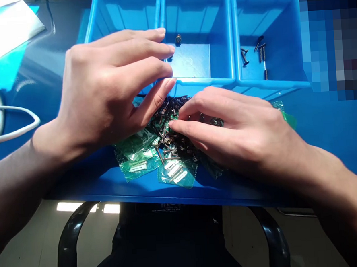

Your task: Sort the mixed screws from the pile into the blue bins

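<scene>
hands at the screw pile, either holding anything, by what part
Left hand holds nothing, fingers open. Right hand rests flat on the screw pile; any pinch beneath is hidden.

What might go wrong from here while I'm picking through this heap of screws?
1. The screw pile lies near the table's front edge; a sweep of the right hand may knock pieces to the floor.
2. Screws rest on slick green bags, so some may slide off or hide underneath.
3. The left hand is close above pointed screws; its fingers could get pricked.
</scene>
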A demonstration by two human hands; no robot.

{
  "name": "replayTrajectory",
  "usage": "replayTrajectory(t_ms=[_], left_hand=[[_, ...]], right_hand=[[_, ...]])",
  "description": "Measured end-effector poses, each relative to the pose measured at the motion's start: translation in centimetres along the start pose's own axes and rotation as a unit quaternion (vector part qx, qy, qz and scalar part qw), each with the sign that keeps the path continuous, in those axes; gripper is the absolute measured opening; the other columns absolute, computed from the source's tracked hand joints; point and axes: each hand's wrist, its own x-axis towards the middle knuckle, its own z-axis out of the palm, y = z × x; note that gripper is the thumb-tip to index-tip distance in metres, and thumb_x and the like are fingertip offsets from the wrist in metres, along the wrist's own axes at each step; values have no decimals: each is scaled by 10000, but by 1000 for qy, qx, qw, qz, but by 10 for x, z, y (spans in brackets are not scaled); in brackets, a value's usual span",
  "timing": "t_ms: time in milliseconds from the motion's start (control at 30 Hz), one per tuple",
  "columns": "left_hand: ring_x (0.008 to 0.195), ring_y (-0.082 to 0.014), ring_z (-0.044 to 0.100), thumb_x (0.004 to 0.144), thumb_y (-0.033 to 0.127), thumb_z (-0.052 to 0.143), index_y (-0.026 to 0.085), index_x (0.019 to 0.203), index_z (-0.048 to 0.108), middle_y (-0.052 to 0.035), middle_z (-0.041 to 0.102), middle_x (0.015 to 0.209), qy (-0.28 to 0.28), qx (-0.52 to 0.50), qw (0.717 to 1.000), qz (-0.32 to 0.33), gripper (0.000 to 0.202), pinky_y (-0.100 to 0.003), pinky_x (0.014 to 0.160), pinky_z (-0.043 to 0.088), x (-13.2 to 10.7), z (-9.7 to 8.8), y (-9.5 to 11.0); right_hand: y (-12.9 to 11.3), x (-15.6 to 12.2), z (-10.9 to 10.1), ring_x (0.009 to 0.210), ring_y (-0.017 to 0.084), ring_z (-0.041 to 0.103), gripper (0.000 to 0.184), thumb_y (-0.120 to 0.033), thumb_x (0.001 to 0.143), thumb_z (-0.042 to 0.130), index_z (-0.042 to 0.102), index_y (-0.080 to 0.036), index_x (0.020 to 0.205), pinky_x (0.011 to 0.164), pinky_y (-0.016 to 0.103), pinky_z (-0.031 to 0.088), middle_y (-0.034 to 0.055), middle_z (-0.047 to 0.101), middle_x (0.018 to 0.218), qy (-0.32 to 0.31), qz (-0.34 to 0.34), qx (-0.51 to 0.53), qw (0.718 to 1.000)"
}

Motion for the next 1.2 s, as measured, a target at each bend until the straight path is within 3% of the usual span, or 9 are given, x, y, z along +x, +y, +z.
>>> replayTrajectory(t_ms=[167,367,500,600,733,833,967,1067,1200], left_hand=[[1481,-273,661,1052,241,673,127,1218,713,-121,755,1416,2,8,1000,5,205,-462,1250,612,0,1,-1],[1480,-263,663,1060,252,654,151,1216,721,-109,765,1402,4,9,1000,-6,197,-460,1247,618,1,0,0],[1459,-278,679,1048,243,682,145,1211,721,-114,770,1391,13,10,1000,-1,194,-469,1210,635,1,1,0],[1456,-287,681,1043,237,694,151,1226,716,-114,770,1392,12,9,1000,-1,203,-481,1199,636,0,2,-1],[1426,-319,699,1031,246,699,170,1239,707,-108,770,1387,21,23,999,1,222,-502,1131,661,0,4,-1],[1361,-322,725,1024,273,679,145,1260,700,-113,779,1333,49,29,998,18,270,-514,1105,651,1,-1,3],[1287,-275,746,1055,417,635,227,1295,651,-20,777,1284,32,18,998,43,307,-523,1081,623,3,-10,7],[1261,-251,749,1061,508,623,288,1301,624,41,776,1244,52,22,997,50,325,-505,1056,625,1,-10,6],[1274,-244,740,1023,550,621,331,1390,640,53,756,1295,76,41,994,71,428,-488,1066,624,-7,-5,1]], right_hand=[[-4,3,2,886,165,684,306,-229,1121,516,752,-173,936,733,346,611,48,734,1011,-7,60,48,997],[1,4,1,872,168,667,318,-207,1126,487,775,-179,994,687,326,575,66,765,1026,-14,-2,-19,1000],[-1,3,2,836,167,655,265,-211,1107,542,764,-184,965,654,323,556,55,767,987,17,5,-33,999],[-6,5,2,827,158,669,207,-202,1074,620,766,-218,929,654,318,563,27,768,949,56,42,-4,998],[-9,11,-4,759,101,687,239,-191,1046,688,768,-260,832,611,279,529,-37,758,861,118,141,31,982],[-7,15,-11,833,98,751,172,-243,1048,707,826,-290,933,725,267,597,-45,828,938,153,148,54,976],[-5,16,-22,1019,119,786,174,-268,1084,652,815,-266,1024,923,290,660,-6,845,1066,152,186,173,955],[-9,12,-26,991,161,781,147,-257,1064,671,808,-232,1016,893,336,680,21,827,1064,153,190,228,943],[-15,6,-24,1009,197,771,115,-262,1044,712,806,-242,1107,911,394,684,32,805,1186,160,225,230,933]])
